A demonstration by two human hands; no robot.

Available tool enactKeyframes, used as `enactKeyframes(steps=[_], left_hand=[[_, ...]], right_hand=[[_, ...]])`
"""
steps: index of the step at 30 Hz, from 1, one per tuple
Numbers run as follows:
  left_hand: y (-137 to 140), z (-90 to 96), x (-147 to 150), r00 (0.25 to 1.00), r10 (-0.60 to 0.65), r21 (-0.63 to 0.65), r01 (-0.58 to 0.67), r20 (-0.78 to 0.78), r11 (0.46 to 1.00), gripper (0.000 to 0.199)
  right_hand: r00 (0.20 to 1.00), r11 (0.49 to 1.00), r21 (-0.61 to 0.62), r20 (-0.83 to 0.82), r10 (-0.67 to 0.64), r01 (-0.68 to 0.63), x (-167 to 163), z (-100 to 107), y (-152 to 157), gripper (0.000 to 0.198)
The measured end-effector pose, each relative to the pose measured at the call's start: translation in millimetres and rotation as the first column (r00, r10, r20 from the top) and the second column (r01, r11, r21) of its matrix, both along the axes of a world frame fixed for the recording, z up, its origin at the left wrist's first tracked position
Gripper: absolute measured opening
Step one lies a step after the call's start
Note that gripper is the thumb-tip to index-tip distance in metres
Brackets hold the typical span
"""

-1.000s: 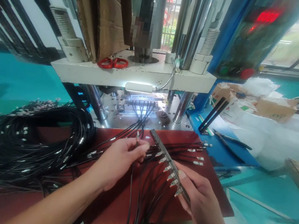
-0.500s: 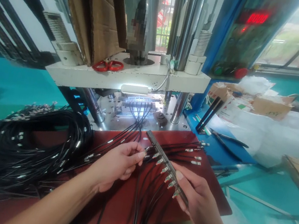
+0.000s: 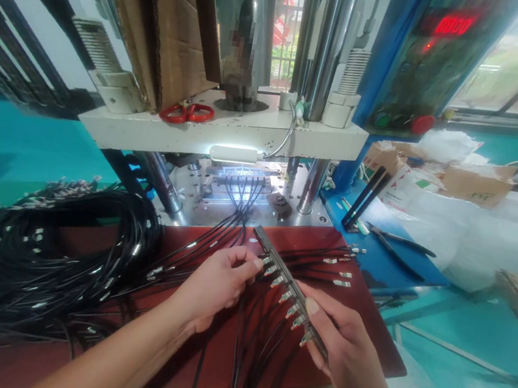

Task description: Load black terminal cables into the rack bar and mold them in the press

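Closer to the bar [image 3: 288, 280] now, my left hand [image 3: 216, 285] pinches a cable [image 3: 198, 369] beside the bar's end nearest the press [image 3: 305, 141]; my right hand [image 3: 344, 342] clasps the end farther from it. The bar, before the press, slants lengthwise toward it.

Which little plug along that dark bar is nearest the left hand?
The far-end plug, right by the left hand; the others sit further down the bar, toward the right hand.
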State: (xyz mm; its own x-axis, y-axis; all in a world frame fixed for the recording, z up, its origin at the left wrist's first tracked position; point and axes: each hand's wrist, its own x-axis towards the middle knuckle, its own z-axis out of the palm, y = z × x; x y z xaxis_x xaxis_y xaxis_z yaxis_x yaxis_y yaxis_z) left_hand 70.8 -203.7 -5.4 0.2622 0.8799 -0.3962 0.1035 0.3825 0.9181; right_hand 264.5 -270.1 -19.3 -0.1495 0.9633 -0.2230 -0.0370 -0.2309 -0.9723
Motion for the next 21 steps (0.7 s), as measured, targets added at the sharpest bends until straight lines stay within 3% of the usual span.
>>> enactKeyframes(steps=[17, 19, 21], left_hand=[[2.2, -6.6, 6.9, 0.999, 0.009, 0.017, -0.008, -0.031, 1.0, 0.028], [-2.4, 2.4, 2.4, 0.99, -0.023, 0.127, 0.041, -0.137, 0.991, 0.027], [-6.2, 20.2, -8.5, 0.948, -0.004, 0.341, 0.118, -0.318, 0.933, 0.025]], right_hand=[[0.992, 0.998, 0.044, 0.124, 0.036, -0.041, -2.4, 2.7, -0.2, 0.049], [0.993, 0.999, 0.024, 0.116, 0.038, -0.041, -2.4, 0.8, 1.1, 0.049], [0.989, 0.998, -0.003, 0.136, 0.056, -0.057, -1.3, -3.5, 3.8, 0.049]])
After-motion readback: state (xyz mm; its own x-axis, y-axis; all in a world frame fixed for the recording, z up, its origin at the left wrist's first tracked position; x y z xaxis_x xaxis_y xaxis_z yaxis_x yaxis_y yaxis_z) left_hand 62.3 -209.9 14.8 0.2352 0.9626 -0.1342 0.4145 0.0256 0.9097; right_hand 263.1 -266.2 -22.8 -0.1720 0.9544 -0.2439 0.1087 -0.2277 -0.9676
